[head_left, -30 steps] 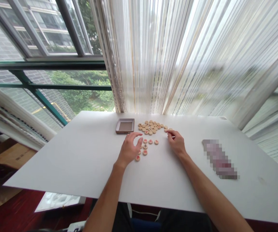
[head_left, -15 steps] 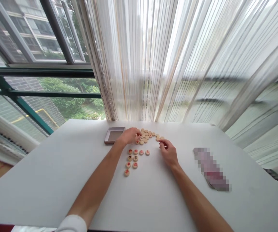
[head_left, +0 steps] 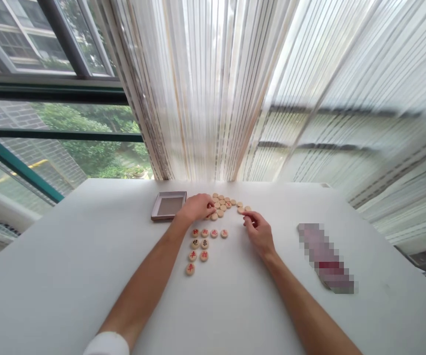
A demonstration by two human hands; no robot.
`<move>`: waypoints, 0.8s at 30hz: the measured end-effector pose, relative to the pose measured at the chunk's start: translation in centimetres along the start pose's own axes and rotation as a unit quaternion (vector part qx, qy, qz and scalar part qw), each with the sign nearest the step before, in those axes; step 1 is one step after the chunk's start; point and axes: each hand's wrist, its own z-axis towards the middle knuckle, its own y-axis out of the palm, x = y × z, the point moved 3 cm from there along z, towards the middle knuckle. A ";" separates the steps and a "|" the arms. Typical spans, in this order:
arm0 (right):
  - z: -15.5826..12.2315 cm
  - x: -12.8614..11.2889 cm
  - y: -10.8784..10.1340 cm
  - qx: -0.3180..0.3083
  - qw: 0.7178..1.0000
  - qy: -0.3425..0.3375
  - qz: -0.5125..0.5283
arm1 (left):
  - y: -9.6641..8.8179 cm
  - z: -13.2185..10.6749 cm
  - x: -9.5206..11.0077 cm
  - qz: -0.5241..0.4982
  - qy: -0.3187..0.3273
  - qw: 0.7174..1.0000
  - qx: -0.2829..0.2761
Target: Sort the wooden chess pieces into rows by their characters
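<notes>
A loose heap of round wooden game pieces [head_left: 225,203] lies near the far edge of the white table [head_left: 68,276]. My left hand [head_left: 196,207] rests on the heap's left side, fingers curled over a piece. My right hand [head_left: 258,230] sits just right of the heap, fingertips pinched together next to a single piece [head_left: 241,210]. Closer to me, several pieces with red or dark characters [head_left: 201,243] are laid out in short rows.
A small shallow square tray [head_left: 169,205] stands left of the heap. A blurred oblong object [head_left: 326,257] lies on the table's right side. Striped sheer curtains [head_left: 257,88] and a window [head_left: 50,123] rise right behind the table.
My left hand has left the arranged rows and reached forward onto the heap. My right hand has stayed beside the heap. The camera has shifted, so the table sits closer.
</notes>
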 end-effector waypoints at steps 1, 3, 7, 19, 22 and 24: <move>0.0 0.0 0.0 -0.001 1.000 0.001 -0.001 | 0.0 0.0 0.0 -0.001 0.001 1.000 -0.003; 0.0 -0.1 -0.1 -0.001 1.000 0.000 -0.003 | 0.0 0.0 0.0 -0.002 0.001 1.000 -0.009; 0.0 -0.1 -0.1 -0.003 1.000 0.001 -0.001 | 0.1 0.0 0.0 0.000 -0.002 1.000 -0.019; 0.0 0.0 0.0 -0.011 1.000 0.000 -0.003 | 0.2 -0.2 0.6 0.030 -0.028 0.999 -0.022; 0.0 -0.1 -0.1 -0.011 1.000 0.005 0.000 | 0.4 -0.1 0.8 0.042 -0.030 0.999 -0.017; 0.0 -0.1 -0.1 -0.011 1.000 0.003 0.002 | 0.5 -0.1 1.0 0.048 -0.028 0.998 -0.015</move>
